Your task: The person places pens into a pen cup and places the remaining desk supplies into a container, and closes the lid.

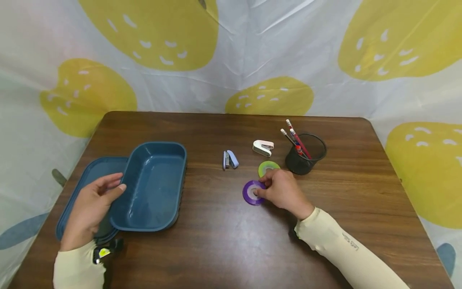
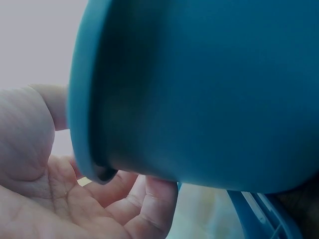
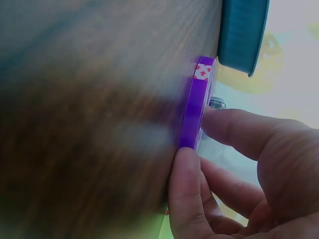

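My right hand pinches a roll of purple tape, thumb at its centre and fingers at its outer edge. In the right wrist view the purple tape stays close against the tabletop. A green tape roll lies just behind, partly hidden by the same hand. My left hand hovers at the left rim of a deep blue box, fingers loosely bent. In the left wrist view the box covers part of that hand; contact cannot be told. Under the left hand lies a blue lid.
Behind the tapes stand a blue stapler and a white-and-pink stapler. To the right is a black mesh cup with several pencils. The wooden table ends at a patterned cloth.
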`<state>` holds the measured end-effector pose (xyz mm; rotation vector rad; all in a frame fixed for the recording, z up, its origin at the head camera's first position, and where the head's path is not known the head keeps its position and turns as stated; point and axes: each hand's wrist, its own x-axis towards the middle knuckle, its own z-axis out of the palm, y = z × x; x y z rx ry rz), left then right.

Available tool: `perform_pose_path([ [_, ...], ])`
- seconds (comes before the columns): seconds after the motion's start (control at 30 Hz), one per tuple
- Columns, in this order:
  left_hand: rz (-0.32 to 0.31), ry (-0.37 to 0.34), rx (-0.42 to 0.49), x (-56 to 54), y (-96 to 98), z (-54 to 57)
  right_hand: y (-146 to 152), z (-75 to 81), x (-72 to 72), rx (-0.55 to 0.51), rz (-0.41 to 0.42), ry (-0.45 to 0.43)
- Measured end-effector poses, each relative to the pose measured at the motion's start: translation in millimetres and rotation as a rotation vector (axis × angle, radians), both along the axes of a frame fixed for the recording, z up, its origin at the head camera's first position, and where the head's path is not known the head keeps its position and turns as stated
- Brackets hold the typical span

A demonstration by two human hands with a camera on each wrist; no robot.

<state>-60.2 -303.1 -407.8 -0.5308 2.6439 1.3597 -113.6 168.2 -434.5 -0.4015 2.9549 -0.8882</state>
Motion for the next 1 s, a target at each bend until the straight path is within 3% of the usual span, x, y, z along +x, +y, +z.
perform_pose_path([
  [0.3,-0.015,0.031,-0.002,2.7,-3.6,-5.0,2,-1.4,2.9,-0.041,0.010,0.018],
  [0.57,-0.036,0.048,-0.016,3.8,-7.2,-6.4,4,2.9,3.0,-0.059,0.006,-0.035],
  [1.0,-0.040,0.025,-0.004,6.3,-8.8,-5.3,10,8.6,0.3,-0.085,0.069,-0.119],
])
